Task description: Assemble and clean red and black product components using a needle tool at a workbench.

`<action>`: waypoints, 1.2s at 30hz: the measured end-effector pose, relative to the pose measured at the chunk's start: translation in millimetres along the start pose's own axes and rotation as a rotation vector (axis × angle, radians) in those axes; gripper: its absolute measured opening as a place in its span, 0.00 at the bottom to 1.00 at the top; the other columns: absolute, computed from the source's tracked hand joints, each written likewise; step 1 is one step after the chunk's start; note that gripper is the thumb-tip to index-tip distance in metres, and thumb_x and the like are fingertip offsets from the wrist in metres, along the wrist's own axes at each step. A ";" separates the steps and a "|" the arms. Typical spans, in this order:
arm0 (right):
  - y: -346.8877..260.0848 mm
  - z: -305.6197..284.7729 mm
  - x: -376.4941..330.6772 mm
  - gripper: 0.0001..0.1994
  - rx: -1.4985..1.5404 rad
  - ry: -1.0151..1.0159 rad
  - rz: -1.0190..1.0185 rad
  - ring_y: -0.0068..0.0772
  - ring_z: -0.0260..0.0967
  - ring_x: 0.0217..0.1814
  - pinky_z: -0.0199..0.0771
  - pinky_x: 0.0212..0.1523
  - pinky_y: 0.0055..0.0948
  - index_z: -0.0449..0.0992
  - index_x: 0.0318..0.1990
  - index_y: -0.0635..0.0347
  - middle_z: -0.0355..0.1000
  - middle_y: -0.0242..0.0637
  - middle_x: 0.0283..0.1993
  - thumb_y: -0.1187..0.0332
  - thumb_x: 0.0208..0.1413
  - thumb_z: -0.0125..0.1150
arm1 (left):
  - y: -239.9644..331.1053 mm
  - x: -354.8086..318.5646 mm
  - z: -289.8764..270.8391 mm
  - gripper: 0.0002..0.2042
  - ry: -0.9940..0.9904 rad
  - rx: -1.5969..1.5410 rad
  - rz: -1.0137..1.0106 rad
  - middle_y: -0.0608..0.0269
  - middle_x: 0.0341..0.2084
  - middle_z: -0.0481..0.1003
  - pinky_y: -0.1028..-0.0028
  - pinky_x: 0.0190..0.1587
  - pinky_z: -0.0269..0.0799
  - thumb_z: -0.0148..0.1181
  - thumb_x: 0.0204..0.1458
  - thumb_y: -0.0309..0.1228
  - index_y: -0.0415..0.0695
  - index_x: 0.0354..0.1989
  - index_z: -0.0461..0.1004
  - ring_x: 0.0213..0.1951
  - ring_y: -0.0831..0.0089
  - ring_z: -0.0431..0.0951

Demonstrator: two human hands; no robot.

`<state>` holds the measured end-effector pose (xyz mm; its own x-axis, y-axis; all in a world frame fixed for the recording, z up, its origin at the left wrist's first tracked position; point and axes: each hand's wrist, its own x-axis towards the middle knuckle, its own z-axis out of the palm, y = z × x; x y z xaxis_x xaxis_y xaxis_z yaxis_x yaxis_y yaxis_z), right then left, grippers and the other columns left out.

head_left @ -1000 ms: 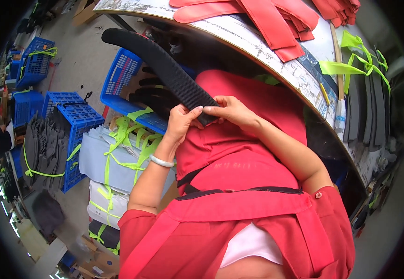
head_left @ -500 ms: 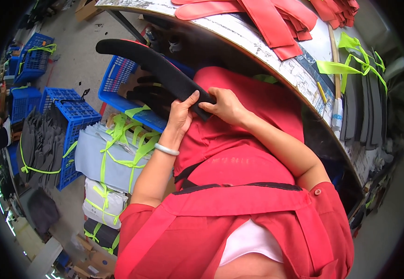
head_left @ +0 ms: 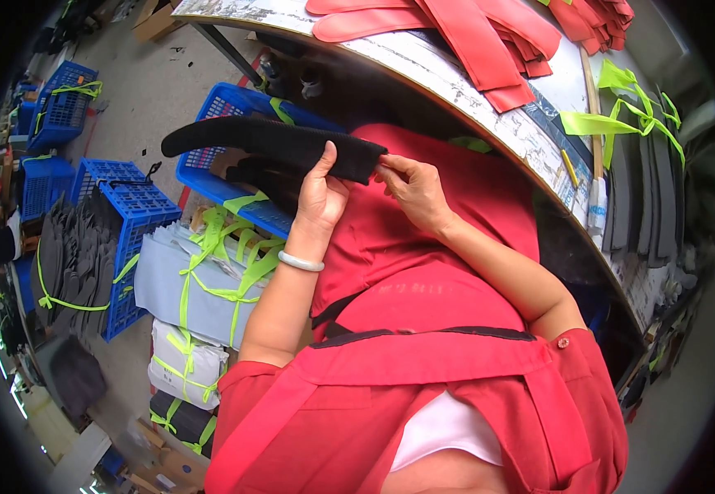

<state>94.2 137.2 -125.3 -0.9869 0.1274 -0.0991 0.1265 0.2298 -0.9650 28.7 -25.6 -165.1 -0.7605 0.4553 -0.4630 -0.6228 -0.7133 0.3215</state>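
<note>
A long, curved black fabric strip (head_left: 267,140) with a rounded far end stretches leftward over my lap. My left hand (head_left: 323,198) holds it from below near its square end, thumb laid on top; a pale bangle circles that wrist. At the square end, the fingertips of my right hand (head_left: 413,189) pinch the edge. What lies exactly between those fingertips is too small to make out. Beneath the strip, more black pieces (head_left: 267,177) lie in a blue plastic basket (head_left: 189,165), partly hidden by the strip and my left hand.
A worn white worktable (head_left: 374,45) bears red strips (head_left: 473,49) and a tied bundle of grey strips (head_left: 650,181). Left of me stand a grey-blue bundle (head_left: 168,272) with yellow-green ties, a white package (head_left: 181,366), and a blue crate (head_left: 135,214) beside tied dark grey pieces (head_left: 78,255).
The strip has turned to lie more level, its whole square end now showing. My right hand has moved slightly right to that end, and my left palm has turned upward.
</note>
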 end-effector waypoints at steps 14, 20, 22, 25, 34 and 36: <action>15.6 -11.5 17.1 0.11 0.537 -0.173 0.483 0.26 0.75 0.38 0.77 0.39 0.22 0.75 0.47 0.66 0.76 0.37 0.41 0.78 0.57 0.54 | -21.8 4.4 -6.5 0.15 -0.119 0.043 -0.021 0.60 0.45 0.76 0.65 0.55 0.69 0.57 0.59 0.38 0.40 0.48 0.72 0.48 0.66 0.75; 20.6 -16.6 19.2 0.10 0.656 -0.270 0.428 0.27 0.76 0.38 0.78 0.37 0.25 0.76 0.45 0.67 0.77 0.38 0.40 0.78 0.57 0.53 | -5.2 4.0 -6.9 0.18 -0.076 -0.062 0.012 0.59 0.47 0.76 0.63 0.58 0.67 0.55 0.60 0.42 0.41 0.50 0.71 0.51 0.65 0.74; 21.0 -16.5 19.4 0.09 0.661 -0.255 0.442 0.27 0.76 0.37 0.78 0.37 0.25 0.76 0.44 0.68 0.77 0.38 0.38 0.77 0.57 0.54 | -9.0 5.8 -9.4 0.20 -0.101 0.002 0.039 0.56 0.50 0.74 0.62 0.62 0.64 0.54 0.61 0.43 0.39 0.51 0.71 0.54 0.63 0.73; 18.4 -6.7 20.4 0.07 0.393 -0.095 0.391 0.27 0.76 0.34 0.79 0.35 0.25 0.78 0.40 0.68 0.78 0.37 0.34 0.74 0.56 0.58 | -20.2 9.5 -17.3 0.19 -0.088 0.033 0.076 0.58 0.49 0.75 0.64 0.61 0.65 0.55 0.60 0.42 0.40 0.51 0.71 0.53 0.65 0.73; 10.7 -28.7 12.2 0.07 0.202 0.075 0.262 0.17 0.66 0.23 0.66 0.24 0.21 0.80 0.30 0.67 0.73 0.30 0.23 0.71 0.52 0.62 | 26.5 13.6 -28.9 0.22 -0.036 -0.087 0.103 0.56 0.47 0.76 0.62 0.57 0.69 0.56 0.58 0.46 0.39 0.52 0.71 0.51 0.63 0.75; 9.6 -33.3 8.6 0.06 0.180 0.030 0.304 0.18 0.67 0.23 0.65 0.25 0.21 0.80 0.29 0.68 0.74 0.32 0.23 0.73 0.51 0.60 | 48.2 7.8 -45.4 0.23 0.071 0.111 0.203 0.55 0.48 0.76 0.61 0.58 0.69 0.55 0.59 0.46 0.39 0.52 0.70 0.51 0.61 0.75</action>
<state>90.3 172.7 -127.4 -0.9031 0.1932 -0.3835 0.3915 0.0039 -0.9202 1.1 -80.7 -190.7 -0.8599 0.2668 -0.4351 -0.4774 -0.7220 0.5008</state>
